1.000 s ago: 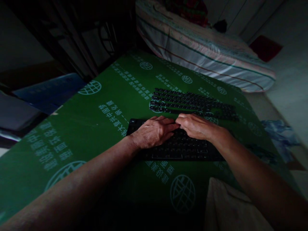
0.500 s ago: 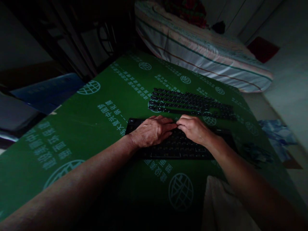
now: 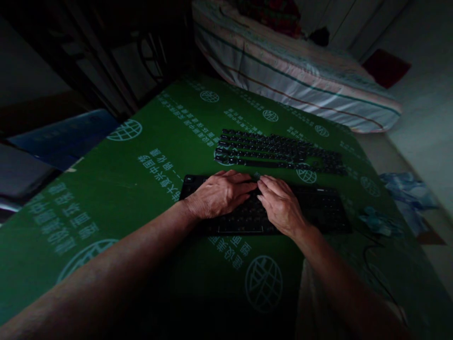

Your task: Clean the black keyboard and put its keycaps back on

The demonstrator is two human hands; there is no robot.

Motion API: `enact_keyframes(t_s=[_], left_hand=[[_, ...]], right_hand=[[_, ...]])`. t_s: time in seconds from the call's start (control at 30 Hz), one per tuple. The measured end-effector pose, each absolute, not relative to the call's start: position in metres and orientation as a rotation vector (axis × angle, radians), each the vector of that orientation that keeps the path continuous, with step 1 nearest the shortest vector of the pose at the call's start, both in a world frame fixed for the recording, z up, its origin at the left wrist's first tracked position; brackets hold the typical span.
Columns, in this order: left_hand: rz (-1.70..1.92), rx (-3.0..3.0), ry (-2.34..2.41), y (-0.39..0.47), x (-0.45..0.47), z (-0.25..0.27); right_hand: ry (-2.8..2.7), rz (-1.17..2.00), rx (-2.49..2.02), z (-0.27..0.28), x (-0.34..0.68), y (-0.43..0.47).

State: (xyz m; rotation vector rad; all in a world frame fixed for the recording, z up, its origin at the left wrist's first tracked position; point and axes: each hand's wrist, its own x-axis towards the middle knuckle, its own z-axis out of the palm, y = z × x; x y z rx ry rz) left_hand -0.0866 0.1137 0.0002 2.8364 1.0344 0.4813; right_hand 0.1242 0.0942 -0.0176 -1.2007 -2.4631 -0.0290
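Observation:
A black keyboard (image 3: 325, 208) lies on the green table, both of my hands resting over it. My left hand (image 3: 222, 193) covers its upper left part, palm down, fingers stretched toward the right. My right hand (image 3: 281, 203) lies over the middle, fingers extended flat, tips nearly meeting those of my left hand. No object shows in either hand, though the spot under the fingertips is hidden. Beyond the keyboard, loose black keycaps (image 3: 260, 147) are laid out in rows like a keyboard layout.
The green table cover (image 3: 141, 231) carries printed globes and lettering. A crumpled bluish plastic bag (image 3: 380, 222) and a dark cable (image 3: 373, 269) lie at the right. Behind the table stands a bed with a striped sheet (image 3: 290, 89). A blue panel (image 3: 67, 134) is at left.
My right hand has gone from bent, pinched fingers to fingers laid flatter on the keyboard. My left hand stays nearly in place. The view has shifted slightly.

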Motion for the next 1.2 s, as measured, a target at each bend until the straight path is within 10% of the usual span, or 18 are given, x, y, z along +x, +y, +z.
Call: enact_keyframes(t_s=[1.2], left_hand=[[1.03, 2.418, 1.56, 0.117, -0.098, -0.002]], right_hand=[[-2.35, -0.026, -1.227, -0.018, 0.123, 0.093]])
